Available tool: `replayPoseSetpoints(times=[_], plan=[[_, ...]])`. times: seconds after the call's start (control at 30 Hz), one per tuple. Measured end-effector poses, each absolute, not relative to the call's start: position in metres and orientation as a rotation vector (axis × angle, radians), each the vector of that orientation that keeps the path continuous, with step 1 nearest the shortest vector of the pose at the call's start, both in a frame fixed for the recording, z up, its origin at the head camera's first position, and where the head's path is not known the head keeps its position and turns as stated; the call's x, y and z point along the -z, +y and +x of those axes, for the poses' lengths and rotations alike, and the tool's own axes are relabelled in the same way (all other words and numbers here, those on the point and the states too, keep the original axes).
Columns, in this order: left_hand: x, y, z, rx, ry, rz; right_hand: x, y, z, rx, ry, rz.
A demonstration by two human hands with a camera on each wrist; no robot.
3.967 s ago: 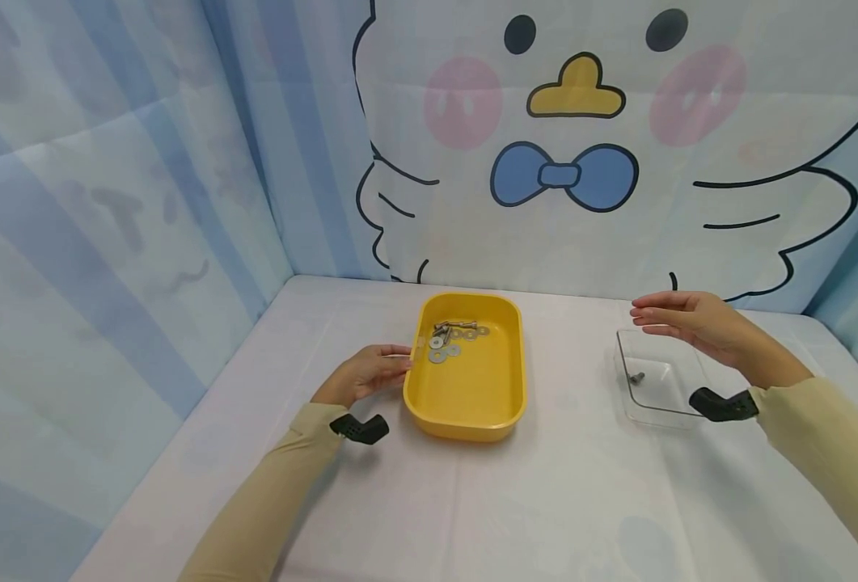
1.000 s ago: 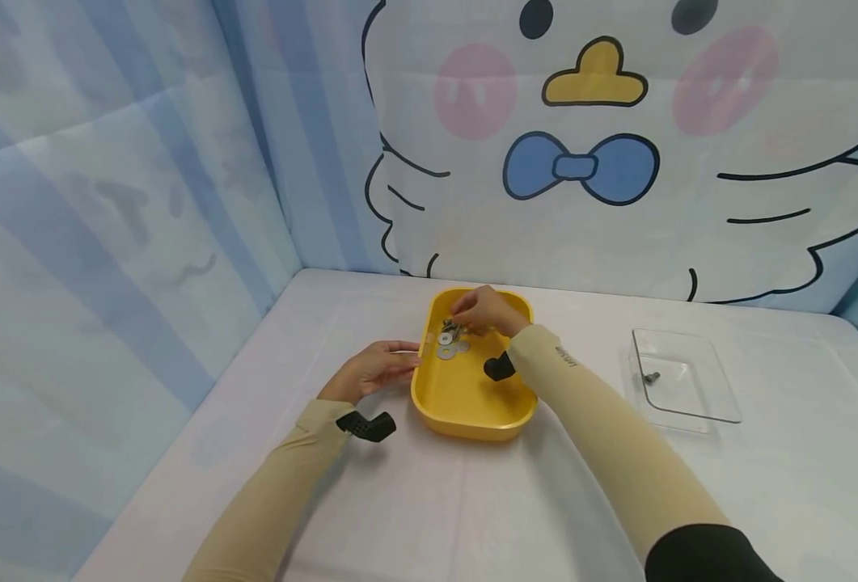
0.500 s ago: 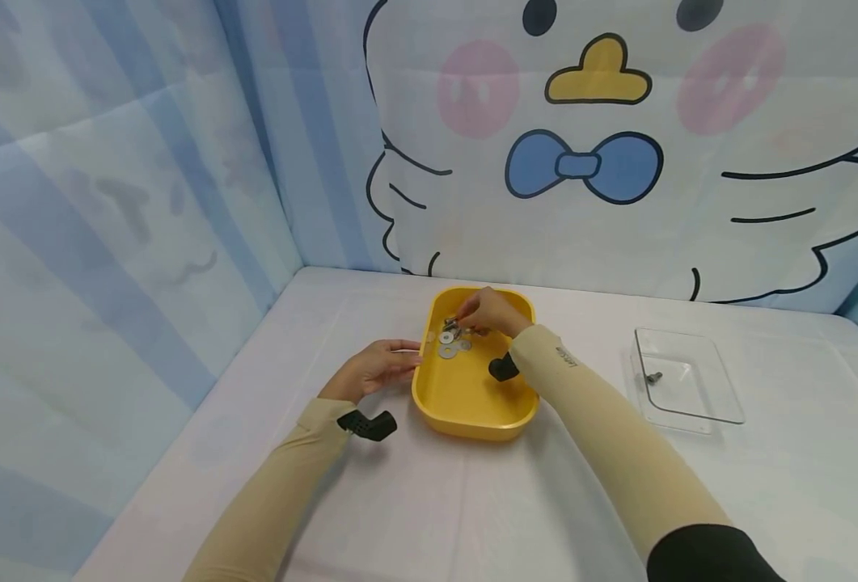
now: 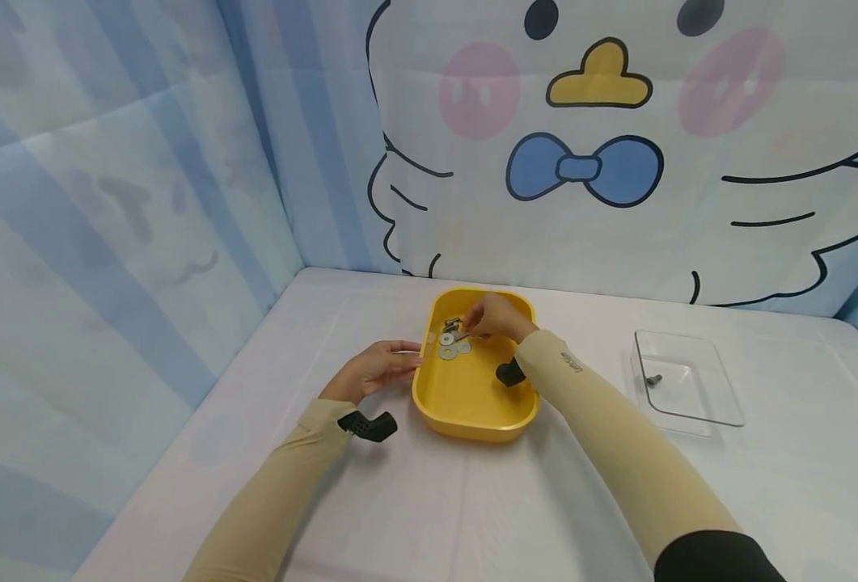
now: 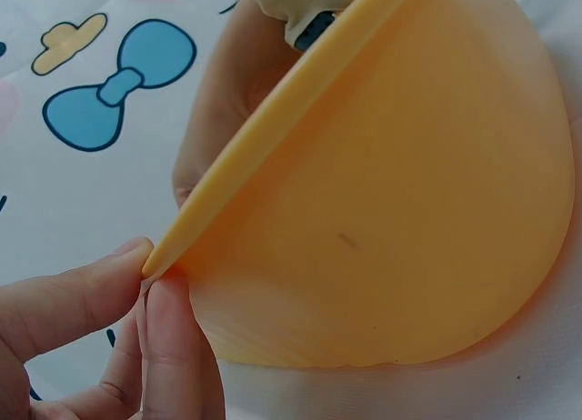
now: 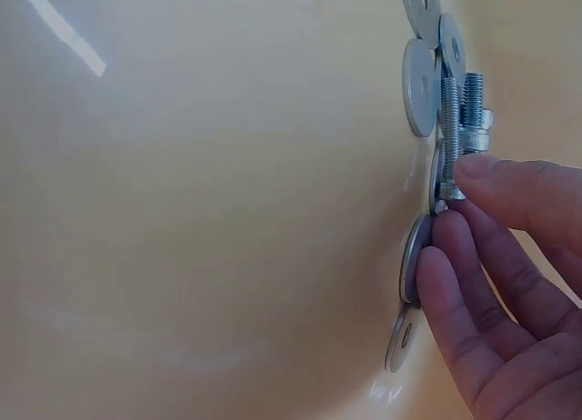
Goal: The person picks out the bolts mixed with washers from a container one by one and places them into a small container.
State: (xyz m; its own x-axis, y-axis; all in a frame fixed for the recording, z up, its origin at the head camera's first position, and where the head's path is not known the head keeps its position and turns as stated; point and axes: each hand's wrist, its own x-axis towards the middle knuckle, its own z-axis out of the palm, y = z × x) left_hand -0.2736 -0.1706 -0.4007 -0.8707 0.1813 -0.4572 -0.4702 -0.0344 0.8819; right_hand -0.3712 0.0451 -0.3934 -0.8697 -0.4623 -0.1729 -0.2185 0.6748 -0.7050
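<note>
A yellow tray [image 4: 472,396] stands on the table. My left hand [image 4: 378,369] pinches its left rim, thumb on one side and fingers on the other, as the left wrist view shows. Inside the tray, my right hand [image 4: 497,317] pinches a threaded bolt [image 6: 450,120] near its head between thumb and fingers. Another bolt [image 6: 473,102] lies just behind it. Several flat washers [image 6: 419,88] surround the fingertips, and one washer [image 6: 417,256] is right beside a fingertip. In the head view the right hand hides part of the tray's far end.
A clear plastic box [image 4: 694,420] stands to the right of the tray, with a small dark metal piece [image 4: 653,379] inside. A patterned curtain [image 4: 581,242] hangs behind the table, and another curtain [image 4: 137,242] closes the left side.
My right hand has moved left from over the clear box into the tray. Over the last half second it draws slightly back from the bolt pile with a bolt. The left hand keeps its place.
</note>
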Motion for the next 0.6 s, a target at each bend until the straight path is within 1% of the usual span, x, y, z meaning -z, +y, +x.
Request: replayPoseSetpoints(times=[0.23, 0.5, 0.6], plan=[[0.4015, -0.1716, -0.2731, -1.967, 1.805, -0.269, 0.3982, 0.0460, -0.3739, 1.013, 2.554, -0.521], [0.4022, -0.1701, -0.2746, -1.944, 1.821, -0.346, 0.3979, 0.0466, -0.3737, 0.951, 2.578, -0.528], [0.4038, -0.1707, -0.2749, -1.947, 1.824, -0.319, 0.3985, 0.0459, -0.3743, 0.914, 2.583, -0.542]])
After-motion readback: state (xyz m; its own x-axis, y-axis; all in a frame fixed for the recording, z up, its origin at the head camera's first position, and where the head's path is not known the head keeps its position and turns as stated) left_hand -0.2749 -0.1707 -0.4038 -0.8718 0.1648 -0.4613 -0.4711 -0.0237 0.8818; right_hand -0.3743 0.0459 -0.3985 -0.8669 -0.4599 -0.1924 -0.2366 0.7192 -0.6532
